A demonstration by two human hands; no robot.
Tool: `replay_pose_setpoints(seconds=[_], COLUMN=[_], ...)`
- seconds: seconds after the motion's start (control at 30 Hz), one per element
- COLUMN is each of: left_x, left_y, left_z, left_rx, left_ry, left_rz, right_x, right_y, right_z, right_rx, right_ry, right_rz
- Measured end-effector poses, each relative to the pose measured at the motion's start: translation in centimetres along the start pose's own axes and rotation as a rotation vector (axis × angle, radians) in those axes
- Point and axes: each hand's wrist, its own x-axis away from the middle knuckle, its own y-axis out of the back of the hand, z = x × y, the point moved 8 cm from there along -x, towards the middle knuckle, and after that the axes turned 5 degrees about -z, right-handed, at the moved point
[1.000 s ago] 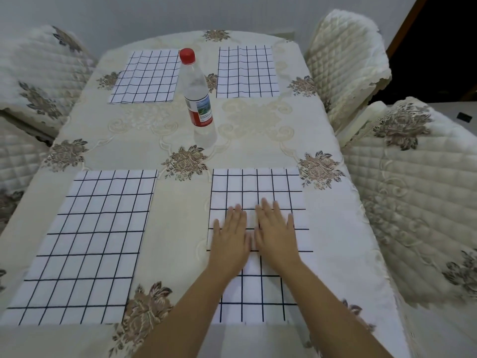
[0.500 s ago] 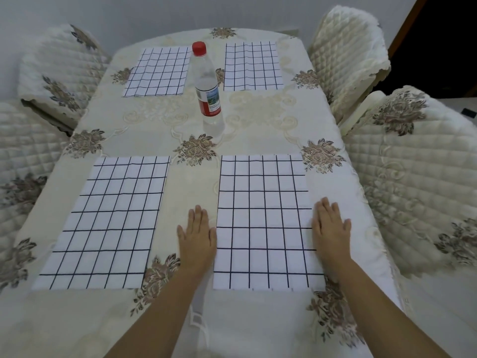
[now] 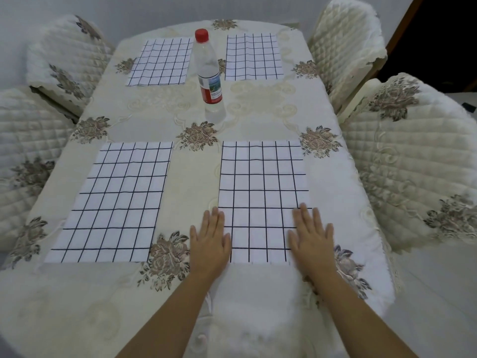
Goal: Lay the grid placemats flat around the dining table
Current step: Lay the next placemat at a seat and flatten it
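Observation:
Several white placemats with black grid lines lie flat on the cream flowered tablecloth (image 3: 196,182). The near right placemat (image 3: 263,192) has my hands at its two near corners. My left hand (image 3: 209,241) lies flat with straight fingers over the mat's near left edge. My right hand (image 3: 311,239) lies flat over its near right corner, slightly blurred. The near left placemat (image 3: 116,202) lies apart from both hands. Two more placemats, the far left one (image 3: 161,62) and the far right one (image 3: 253,56), lie flat at the far end.
A clear water bottle (image 3: 209,76) with a red cap and red label stands upright at the table's middle, between the far mats. Quilted cream chairs stand at the left (image 3: 64,60) and at the right (image 3: 413,156). The table's near edge is just below my forearms.
My hands went from side by side at the mat's middle out to its sides, then slid back toward its near corners. The view pulled back from the table.

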Motion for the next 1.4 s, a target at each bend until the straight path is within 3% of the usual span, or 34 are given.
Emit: replay_pose_setpoints(seconds=[0.13,0.3,0.47,0.63,1.4], left_x=[1.6,4.3,6.6,6.5,5.9], left_y=[0.5,1.0,1.0,0.9,0.5], left_z=[3.0,4.9,4.3,4.1,3.5], left_rx=[0.053,0.014,0.026,0.04,-0.063], left_ry=[0.057,-0.002,-0.099,-0.059,-0.054], left_rz=[-0.064,-0.04,0.032,0.111,0.065], right_x=[0.8,3.3,7.3,8.9,9.0], right_y=[1.0,1.2,1.0,1.1,0.8], right_z=[-3.1,-3.8,-3.2,-3.1,-3.2], right_rx=[0.004,-0.114,-0.117,-0.133,-0.094], right_ry=[-0.061,-0.079,-0.101,-0.16,-0.177], right_rz=[-0.04,-0.009,-0.036,-0.067,-0.188])
